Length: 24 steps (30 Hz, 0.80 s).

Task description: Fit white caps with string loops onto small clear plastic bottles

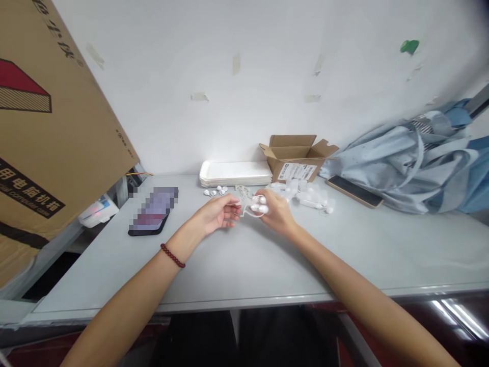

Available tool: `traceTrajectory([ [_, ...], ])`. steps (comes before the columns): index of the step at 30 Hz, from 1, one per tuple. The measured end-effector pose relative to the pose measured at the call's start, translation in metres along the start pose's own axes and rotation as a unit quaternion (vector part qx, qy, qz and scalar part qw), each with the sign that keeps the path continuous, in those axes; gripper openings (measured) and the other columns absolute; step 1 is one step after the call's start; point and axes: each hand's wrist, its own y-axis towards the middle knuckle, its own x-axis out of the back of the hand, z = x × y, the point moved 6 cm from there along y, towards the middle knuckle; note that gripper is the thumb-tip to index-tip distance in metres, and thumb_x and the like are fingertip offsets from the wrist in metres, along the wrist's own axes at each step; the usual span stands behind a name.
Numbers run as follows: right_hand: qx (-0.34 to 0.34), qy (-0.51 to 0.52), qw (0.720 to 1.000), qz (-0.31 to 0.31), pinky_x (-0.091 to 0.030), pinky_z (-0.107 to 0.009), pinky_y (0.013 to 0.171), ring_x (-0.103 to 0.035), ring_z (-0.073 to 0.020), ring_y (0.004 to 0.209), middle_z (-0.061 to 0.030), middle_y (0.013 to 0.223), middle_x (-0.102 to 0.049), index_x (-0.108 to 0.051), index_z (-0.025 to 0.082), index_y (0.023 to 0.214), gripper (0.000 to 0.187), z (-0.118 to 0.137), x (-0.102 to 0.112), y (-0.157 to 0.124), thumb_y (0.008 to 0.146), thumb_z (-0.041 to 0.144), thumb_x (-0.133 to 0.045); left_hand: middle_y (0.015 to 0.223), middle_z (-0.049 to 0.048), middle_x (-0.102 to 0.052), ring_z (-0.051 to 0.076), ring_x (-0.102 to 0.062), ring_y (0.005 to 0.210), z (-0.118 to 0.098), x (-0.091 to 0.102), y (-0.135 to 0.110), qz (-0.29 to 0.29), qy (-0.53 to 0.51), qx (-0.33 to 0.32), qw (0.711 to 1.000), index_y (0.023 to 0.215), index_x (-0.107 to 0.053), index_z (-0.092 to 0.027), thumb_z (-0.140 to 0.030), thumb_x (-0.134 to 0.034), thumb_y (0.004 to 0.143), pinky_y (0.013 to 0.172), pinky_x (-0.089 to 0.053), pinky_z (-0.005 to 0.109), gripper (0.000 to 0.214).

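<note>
A pale wall (267,112) with scraps of tape (237,64) on it rises behind the grey table (244,275), and a big printed carton (61,132) leans in on the left. Along the far edge I see a flat white stack (237,174), its long side running left to right, and just right of it a small cardboard box (292,167) with its flaps up.

The person's two hands meet around the middle of the table, near the stack. The right hand (280,211) is curled closed around a white, corded piece that looks like earphones (260,208); its two rounded parts lie side by side, one nearer than the other, long axes roughly left to right. They are too small for me to tell which end is the front. A white loop of cord bows out on their left and near sides, towards the left hand (219,213). That hand is half curled, thumb above the fingers; I cannot tell whether its fingertips pinch the cord.

Small white pieces (219,190) sit in a cluster beyond the left hand, and clear plastic bags (311,196) lie beyond the right one. A phone (155,211) rests to the left, another dark-screened phone (355,191) to the right, beside heaped blue-grey cloth (401,158).
</note>
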Motion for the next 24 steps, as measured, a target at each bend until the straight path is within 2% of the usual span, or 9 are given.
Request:
traceTrajectory([
  [4,-0.156,0.122,0.980,0.029,-0.041,-0.028,0.058,-0.053,-0.0189,0.062,0.0015,0.070,-0.057,-0.053,0.021,0.086,0.030,-0.013,0.001,0.002,0.068,0.039,-0.068,0.075,0.0056,-0.063,0.013,-0.059,0.056,-0.002,0.000,-0.001,0.035,-0.071,0.021,0.997,0.080,-0.060,-0.014,-0.026,-0.057,0.069,0.047,-0.049,0.024,0.016],
  [6,-0.197,0.170,0.964,0.052,-0.039,-0.027,0.056,-0.050,-0.0177,0.061,0.0035,0.067,-0.055,-0.053,0.021,0.084,0.034,-0.015,0.000,0.002,0.064,0.041,-0.071,0.073,0.0046,-0.061,0.012,-0.058,0.055,-0.004,0.000,-0.001,0.032,-0.079,0.011,0.996,0.082,-0.060,-0.014,-0.023,-0.059,0.070,0.046,-0.048,0.022,0.015],
  [9,-0.211,0.218,0.951,0.068,-0.039,-0.027,0.059,-0.050,-0.0176,0.064,0.0031,0.070,-0.055,-0.053,0.020,0.083,0.036,-0.015,-0.001,0.003,0.062,0.041,-0.072,0.069,0.0027,-0.058,0.008,-0.054,0.054,-0.007,0.003,0.001,-0.003,-0.038,-0.036,0.999,0.082,-0.061,-0.012,-0.020,-0.064,0.071,0.047,-0.046,0.019,0.014],
  [13,-0.222,0.224,0.948,0.051,-0.038,-0.028,0.062,-0.050,-0.0182,0.067,0.0021,0.073,-0.055,-0.054,0.018,0.081,0.034,-0.021,0.001,0.005,0.062,0.040,-0.072,0.070,0.0034,-0.058,0.008,-0.054,0.056,-0.008,0.008,0.006,-0.035,0.053,-0.104,0.992,0.080,-0.061,-0.011,-0.024,-0.068,0.071,0.051,-0.046,0.019,0.017],
  [15,-0.234,0.213,0.948,0.035,-0.037,-0.029,0.061,-0.049,-0.0182,0.067,0.0022,0.072,-0.055,-0.054,0.018,0.081,0.035,-0.024,0.004,0.006,0.061,0.040,-0.073,0.069,0.0022,-0.058,0.008,-0.054,0.055,-0.012,0.014,0.008,-0.080,0.135,-0.163,0.974,0.081,-0.062,-0.013,-0.028,-0.067,0.072,0.050,-0.046,0.020,0.019],
  [17,-0.244,0.207,0.947,0.024,-0.037,-0.029,0.061,-0.049,-0.0183,0.066,0.0023,0.071,-0.054,-0.054,0.018,0.081,0.037,-0.026,0.006,0.007,0.060,0.042,-0.073,0.068,0.0011,-0.059,0.009,-0.053,0.052,-0.018,0.018,0.010,-0.135,0.235,-0.229,0.935,0.087,-0.064,-0.014,-0.028,-0.064,0.073,0.049,-0.046,0.020,0.020],
  [19,-0.248,0.204,0.947,0.021,-0.037,-0.029,0.060,-0.049,-0.0183,0.065,0.0023,0.070,-0.054,-0.053,0.019,0.081,0.038,-0.025,0.007,0.008,0.060,0.044,-0.072,0.069,0.0007,-0.060,0.008,-0.053,0.049,-0.022,0.018,0.015,-0.166,0.305,-0.269,0.898,0.095,-0.065,-0.014,-0.025,-0.060,0.075,0.049,-0.046,0.020,0.024],
  [21,-0.244,0.197,0.949,0.021,-0.037,-0.029,0.059,-0.049,-0.0183,0.065,0.0023,0.070,-0.053,-0.052,0.019,0.081,0.038,-0.023,0.008,0.009,0.060,0.044,-0.072,0.076,0.0020,-0.064,0.008,-0.052,0.048,-0.023,0.015,0.024,-0.167,0.331,-0.281,0.885,0.108,-0.063,-0.015,-0.022,-0.059,0.075,0.048,-0.045,0.020,0.034],
  [24,-0.236,0.187,0.953,0.019,-0.036,-0.029,0.061,-0.048,-0.0181,0.065,0.0026,0.069,-0.053,-0.051,0.020,0.082,0.038,-0.020,0.009,0.011,0.061,0.043,-0.072,0.103,0.0068,-0.065,0.007,-0.054,0.053,-0.024,0.011,0.035,-0.147,0.333,-0.294,0.884,0.123,-0.057,-0.020,-0.020,-0.062,0.072,0.048,-0.044,0.018,0.051],
])
